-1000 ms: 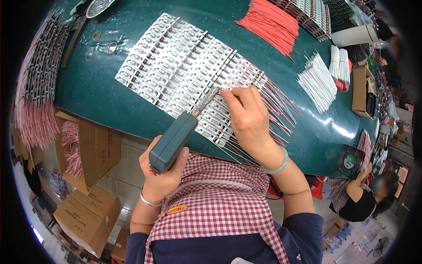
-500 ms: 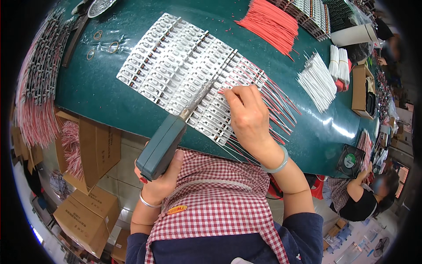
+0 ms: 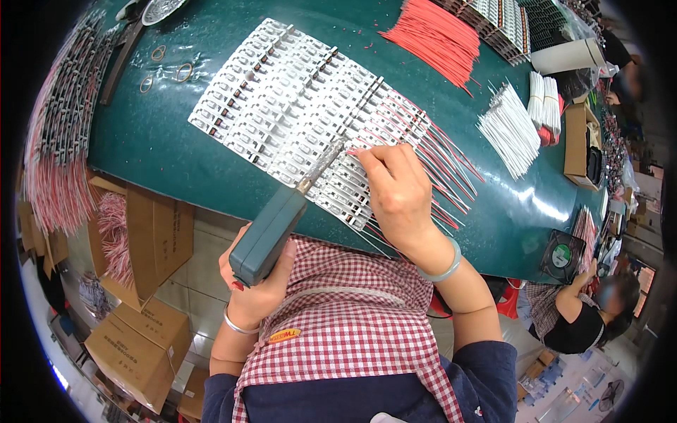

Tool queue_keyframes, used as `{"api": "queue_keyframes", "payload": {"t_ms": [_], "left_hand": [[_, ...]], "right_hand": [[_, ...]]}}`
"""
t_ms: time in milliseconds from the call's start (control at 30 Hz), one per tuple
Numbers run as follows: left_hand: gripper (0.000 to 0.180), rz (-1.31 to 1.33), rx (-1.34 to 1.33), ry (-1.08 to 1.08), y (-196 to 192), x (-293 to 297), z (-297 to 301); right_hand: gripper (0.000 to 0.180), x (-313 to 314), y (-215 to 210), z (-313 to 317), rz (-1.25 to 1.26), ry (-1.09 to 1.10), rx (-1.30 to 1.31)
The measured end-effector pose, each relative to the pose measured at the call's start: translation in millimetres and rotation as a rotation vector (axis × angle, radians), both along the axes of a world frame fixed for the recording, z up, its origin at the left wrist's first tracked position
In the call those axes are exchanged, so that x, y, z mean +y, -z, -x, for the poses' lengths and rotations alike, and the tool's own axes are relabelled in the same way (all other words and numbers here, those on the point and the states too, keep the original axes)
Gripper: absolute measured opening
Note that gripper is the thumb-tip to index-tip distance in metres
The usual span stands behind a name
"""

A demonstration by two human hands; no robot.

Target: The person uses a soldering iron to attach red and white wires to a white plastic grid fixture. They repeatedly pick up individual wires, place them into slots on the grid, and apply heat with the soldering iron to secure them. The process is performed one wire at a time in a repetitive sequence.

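Observation:
My left hand [image 3: 257, 299] is wrapped round a dark green soldering gun [image 3: 269, 236]. Its long metal tip [image 3: 326, 163] reaches up and right onto a panel of small white circuit boards [image 3: 271, 99], near the fingertips of my right hand [image 3: 400, 194]. Those fingertips pinch the end of a red wire [image 3: 352, 151] against the panel; the rest of this wire is hidden by the hand. Red and white wires [image 3: 448, 166] run out from the panel's right-hand boards, passing beyond and under the right hand. The far left boards carry no wires.
Loose red wires [image 3: 434, 42] and white wires [image 3: 508, 130] lie on the green table [image 3: 151, 141]. Bundles of wired parts [image 3: 67, 134] hang at the left edge, above open cardboard boxes [image 3: 162, 243]. A black fan [image 3: 562, 257] and another person [image 3: 575, 317] are at the right.
The soldering gun and my left hand have shifted slightly up and right, with the gun tilting. My right fingertips have moved down a little along the panel.

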State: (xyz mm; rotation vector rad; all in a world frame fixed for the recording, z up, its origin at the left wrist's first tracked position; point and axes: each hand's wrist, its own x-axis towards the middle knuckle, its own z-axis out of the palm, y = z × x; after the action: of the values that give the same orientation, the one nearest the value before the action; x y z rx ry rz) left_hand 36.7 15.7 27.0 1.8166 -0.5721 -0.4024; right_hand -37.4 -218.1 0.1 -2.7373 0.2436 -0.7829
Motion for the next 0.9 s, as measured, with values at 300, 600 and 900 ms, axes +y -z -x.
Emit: {"api": "queue_keyframes", "payload": {"t_ms": [300, 600, 900], "left_hand": [[0.018, 0.005, -0.022, 0.032, 1.5, -4.0, 0.1], [0.018, -0.048, -0.017, 0.042, -6.4, -3.7, -1.1], [0.021, 0.034, 0.027, -0.036, -0.9, 4.2, 4.1]], "right_hand": [[0.024, 1.8, 0.1, -0.4, 0.022, 0.009, 0.028], [0.025, 4.1, -1.7, -1.2, 0.045, 0.013, 0.045], [0.026, 4.9, -1.7, -0.3, 0.045, 0.023, 0.052]]}}
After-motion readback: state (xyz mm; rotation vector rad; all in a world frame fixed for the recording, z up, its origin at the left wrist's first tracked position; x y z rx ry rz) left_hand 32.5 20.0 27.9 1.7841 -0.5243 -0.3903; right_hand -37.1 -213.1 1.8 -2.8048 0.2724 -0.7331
